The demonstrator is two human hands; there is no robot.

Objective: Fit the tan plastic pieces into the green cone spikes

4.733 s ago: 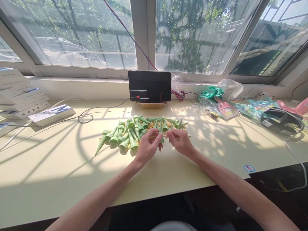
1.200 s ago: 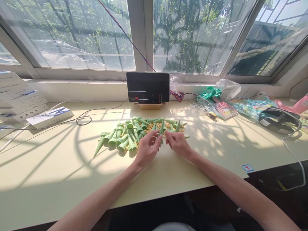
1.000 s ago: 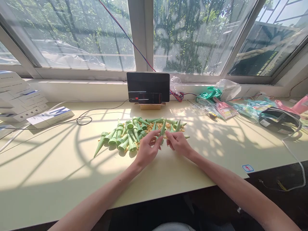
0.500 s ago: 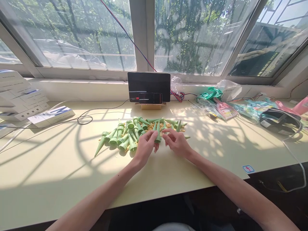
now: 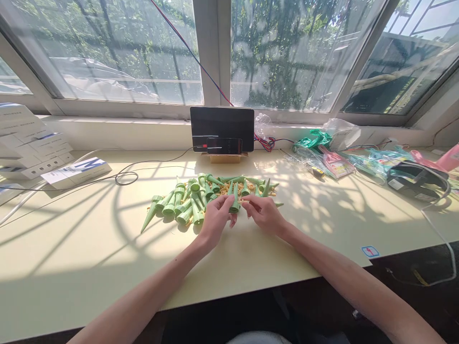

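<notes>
My left hand point(image 5: 217, 215) is closed around a green plastic cone-shaped spike point(image 5: 234, 203), which points upward with its wide end down. Close beside the spike on the right, my right hand point(image 5: 264, 212) has thumb and forefinger pinched on a small tan piece point(image 5: 241, 200), mostly covered by the fingertips. Several more green spikes point(image 5: 179, 196) lie in a heap to the left of and behind my hands. Small tan pieces point(image 5: 254, 187) are scattered in a pile just beyond my fingers, with other green spikes around them.
A black tablet point(image 5: 222, 122) with a phone point(image 5: 224, 145) in front stands on a cardboard support by the window. White boxes point(image 5: 77, 172) and cables are at the left. Plastic-wrapped items point(image 5: 337, 162) and a black strapped object point(image 5: 416, 180) lie at the right.
My right hand's fingertips have come together and shifted slightly left, nearer the spike. My left hand and its spike have barely moved.
</notes>
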